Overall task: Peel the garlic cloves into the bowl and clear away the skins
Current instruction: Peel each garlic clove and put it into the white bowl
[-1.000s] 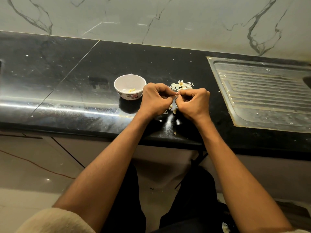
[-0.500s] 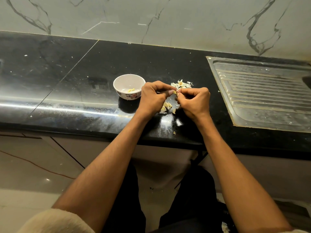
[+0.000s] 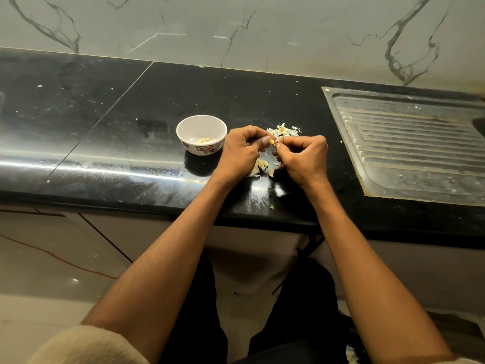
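My left hand (image 3: 241,151) and my right hand (image 3: 304,158) meet above the black counter, fingers curled, pinching a small yellowish garlic clove (image 3: 274,143) between their fingertips. A white bowl with a flower pattern (image 3: 201,124) stands just left of my left hand and holds a few peeled cloves (image 3: 204,140). A heap of papery skins (image 3: 283,130) lies behind my hands. More cloves and skins (image 3: 259,165) lie on the counter under my hands, partly hidden.
The black stone counter (image 3: 105,132) has a front edge close to my body. A steel drainboard (image 3: 409,143) is set into it at the right. A marble wall rises behind. A skin scrap (image 3: 272,206) lies near the front edge.
My hands have drawn slightly apart at the fingertips while working the clove, and the cloves under my left hand show more. The bowl has not moved.
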A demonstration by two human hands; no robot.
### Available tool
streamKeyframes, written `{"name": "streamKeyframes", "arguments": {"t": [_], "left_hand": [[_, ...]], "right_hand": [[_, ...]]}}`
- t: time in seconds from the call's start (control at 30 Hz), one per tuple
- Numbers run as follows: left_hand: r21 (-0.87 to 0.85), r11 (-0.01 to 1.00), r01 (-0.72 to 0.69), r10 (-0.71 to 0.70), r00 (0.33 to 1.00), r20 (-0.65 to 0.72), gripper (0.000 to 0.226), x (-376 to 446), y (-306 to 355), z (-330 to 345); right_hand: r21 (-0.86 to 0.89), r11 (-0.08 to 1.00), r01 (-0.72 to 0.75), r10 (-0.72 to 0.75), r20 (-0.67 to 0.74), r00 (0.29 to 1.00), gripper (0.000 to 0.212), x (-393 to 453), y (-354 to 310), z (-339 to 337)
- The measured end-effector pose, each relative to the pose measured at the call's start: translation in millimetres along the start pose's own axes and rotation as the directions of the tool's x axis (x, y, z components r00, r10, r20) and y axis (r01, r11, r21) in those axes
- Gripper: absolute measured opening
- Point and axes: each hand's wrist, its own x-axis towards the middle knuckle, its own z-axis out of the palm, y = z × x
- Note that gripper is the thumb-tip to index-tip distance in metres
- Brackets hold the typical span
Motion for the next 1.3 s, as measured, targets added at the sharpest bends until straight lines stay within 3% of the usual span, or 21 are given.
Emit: {"name": "streamKeyframes", "arguments": {"t": [0.37, 0.67, 0.83, 1.3], "left_hand": [[0.096, 0.993, -0.065, 0.077, 0.99, -0.121, 0.01, -3.2, 1.5, 2.8], [0.105, 0.993, -0.051, 0.059, 0.995, -0.075, 0.026, -6.8, 8.7, 1.8], [0.1, 0.99, -0.1, 0.117, 0.977, -0.181, 0.005, -7.0, 8.7, 1.3], [0.036, 0.998, -0.054, 0.055, 0.998, -0.026, 0.011, -7.9, 8.6, 0.8]], "right_hand": [[0.032, 0.998, -0.048, 0.048, -0.001, 0.999, 0.009, 1.9, 3.3, 0.8], [0.017, 0.999, -0.04, 0.04, -0.023, 0.999, 0.012, 1.8, 0.8, 1.3], [0.018, 0.998, -0.054, 0.055, -0.067, 0.996, 0.016, 1.7, -1.4, 1.0], [0.049, 0.999, -0.013, 0.014, -0.026, 1.0, 0.01, 0.8, -0.4, -0.6]]}}
